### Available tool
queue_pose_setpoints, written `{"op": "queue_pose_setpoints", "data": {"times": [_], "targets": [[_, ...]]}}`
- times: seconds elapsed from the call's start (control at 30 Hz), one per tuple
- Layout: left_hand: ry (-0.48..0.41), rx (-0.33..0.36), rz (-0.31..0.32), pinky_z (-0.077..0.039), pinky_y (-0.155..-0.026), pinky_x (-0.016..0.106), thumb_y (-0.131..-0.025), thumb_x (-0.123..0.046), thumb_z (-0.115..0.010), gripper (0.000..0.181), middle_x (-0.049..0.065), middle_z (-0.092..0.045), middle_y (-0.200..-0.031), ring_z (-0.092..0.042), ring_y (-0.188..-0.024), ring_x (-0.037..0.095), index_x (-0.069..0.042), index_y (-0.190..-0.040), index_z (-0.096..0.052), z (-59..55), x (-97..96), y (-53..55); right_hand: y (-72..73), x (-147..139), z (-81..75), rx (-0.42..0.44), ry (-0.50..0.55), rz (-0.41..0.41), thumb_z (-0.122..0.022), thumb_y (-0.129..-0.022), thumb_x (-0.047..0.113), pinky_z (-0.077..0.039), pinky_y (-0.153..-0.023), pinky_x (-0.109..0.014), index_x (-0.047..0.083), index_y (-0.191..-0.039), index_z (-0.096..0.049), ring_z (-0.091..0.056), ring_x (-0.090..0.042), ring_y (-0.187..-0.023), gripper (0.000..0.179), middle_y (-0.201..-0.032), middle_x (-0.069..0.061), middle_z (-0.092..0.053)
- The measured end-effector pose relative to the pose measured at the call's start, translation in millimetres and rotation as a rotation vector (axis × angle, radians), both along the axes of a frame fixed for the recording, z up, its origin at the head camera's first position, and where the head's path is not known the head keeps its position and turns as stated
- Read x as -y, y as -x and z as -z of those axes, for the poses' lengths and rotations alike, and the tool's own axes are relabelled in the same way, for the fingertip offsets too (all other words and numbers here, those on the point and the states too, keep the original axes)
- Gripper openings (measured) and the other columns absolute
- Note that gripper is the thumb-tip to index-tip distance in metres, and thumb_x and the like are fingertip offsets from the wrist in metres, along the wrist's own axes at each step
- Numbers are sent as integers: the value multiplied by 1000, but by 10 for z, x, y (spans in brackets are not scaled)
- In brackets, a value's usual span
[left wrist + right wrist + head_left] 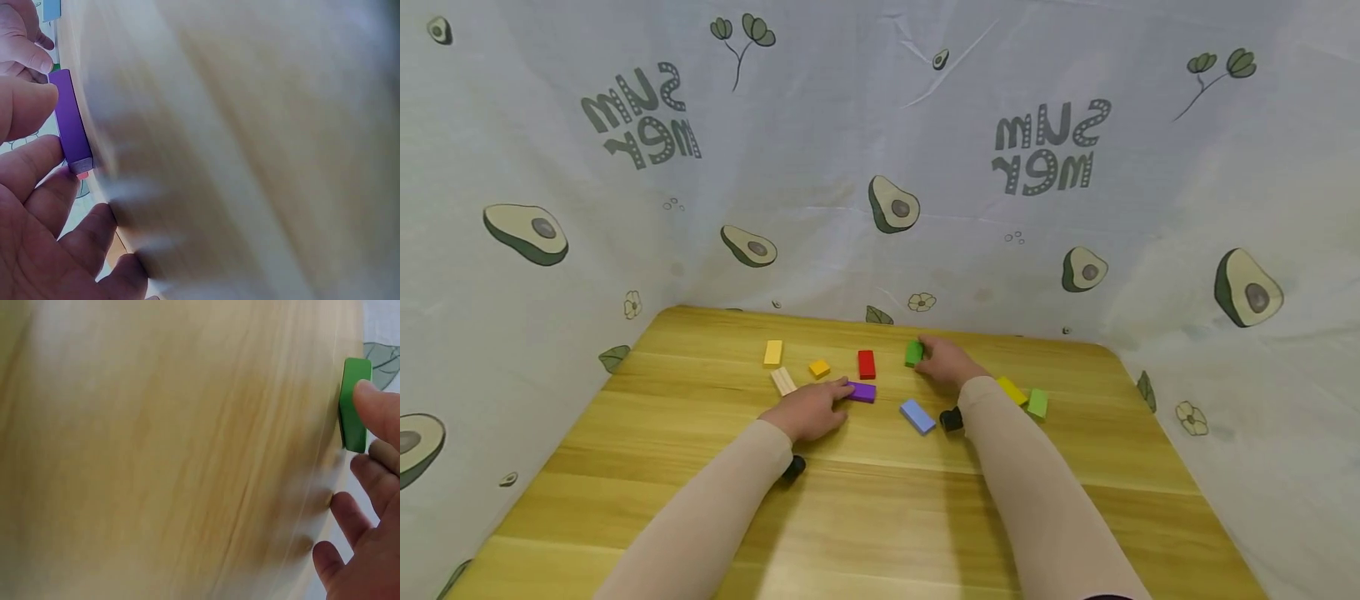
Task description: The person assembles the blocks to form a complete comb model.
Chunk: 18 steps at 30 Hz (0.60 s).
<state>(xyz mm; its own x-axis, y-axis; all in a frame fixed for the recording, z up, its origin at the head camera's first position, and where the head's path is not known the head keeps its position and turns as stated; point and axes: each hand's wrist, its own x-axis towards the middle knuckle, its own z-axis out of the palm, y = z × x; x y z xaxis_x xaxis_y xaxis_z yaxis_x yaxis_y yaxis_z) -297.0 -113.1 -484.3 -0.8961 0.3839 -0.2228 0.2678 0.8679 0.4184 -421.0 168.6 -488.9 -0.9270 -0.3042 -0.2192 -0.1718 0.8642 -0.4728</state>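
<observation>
My left hand [808,410] holds one end of a purple block [862,392] on the wooden table, thumb and forefinger on it. In the left wrist view the thumb lies along the purple block [72,119] and the other fingers spread beside its lower end. Farther right, my right hand [949,364] grips a green block [913,353] near the table's back edge. The right wrist view shows the thumb across the green block [354,419], with the remaining fingers apart below it. A red block [867,364] lies between the two hands.
Left of the left hand lie a pale yellow block [772,354], a small orange block [819,368] and a beige block [783,382]. A light blue block [917,417] sits between the forearms. Yellow [1012,391] and light green [1037,404] blocks lie beyond the right sleeve. A printed curtain [820,125] surrounds the table.
</observation>
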Motion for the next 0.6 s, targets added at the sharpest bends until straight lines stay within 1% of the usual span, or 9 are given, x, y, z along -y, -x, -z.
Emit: {"op": "queue_pose_setpoints", "data": {"times": [0.1, 0.23, 0.37, 0.47, 0.6], "targets": [[-1, -1, -2, -36, -126, 50, -107, -35, -59, 56, -2, -36, -171, -41, -155, 32, -23, -160, -47, 5, -4, 7, 1, 12, -2, -2, -3, -15, -65, -104, 22, -28, -129, -54, 3, -163, -35, -37, -42, -155, 69, -166, -22, -41], [3, -3, -6, -36, -126, 50, -107, -35, -59, 56, -3, -35, -172, -41, -155, 31, -23, -160, -47, 14, -1, 8, -4, 83, -20, -9, -22, -29, -66, -103, 24, -29, -128, -56, 5, -162, -38, -39, -42, -154, 68, -164, -21, -44], [-3, -1, -7, -36, -126, 50, -107, -35, -60, 56, -2, -36, -172, -40, -155, 32, -22, -160, -47, 11, 1, 3, 4, 152, 0, -22, -52, -23, -66, -103, 27, -26, -126, -64, 9, -163, -39, -39, -44, -153, 68, -164, -20, -45], [-5, 2, -9, -36, -126, 49, -107, -35, -60, 56, -2, -36, -171, -40, -156, 31, -22, -160, -47, 7, -1, -2, 5, 190, 12, -26, -59, -12, -66, -104, 28, -23, -125, -69, 11, -163, -40, -38, -45, -153, 67, -165, -19, -44], [-2, 1, -10, -36, -126, 49, -107, -35, -60, 56, -2, -36, -171, -41, -155, 31, -22, -160, -47, -5, 1, -9, -15, 238, -8, -27, -59, -5, -65, -104, 29, -18, -124, -74, 14, -163, -39, -35, -46, -155, 66, -166, -18, -42]]}}
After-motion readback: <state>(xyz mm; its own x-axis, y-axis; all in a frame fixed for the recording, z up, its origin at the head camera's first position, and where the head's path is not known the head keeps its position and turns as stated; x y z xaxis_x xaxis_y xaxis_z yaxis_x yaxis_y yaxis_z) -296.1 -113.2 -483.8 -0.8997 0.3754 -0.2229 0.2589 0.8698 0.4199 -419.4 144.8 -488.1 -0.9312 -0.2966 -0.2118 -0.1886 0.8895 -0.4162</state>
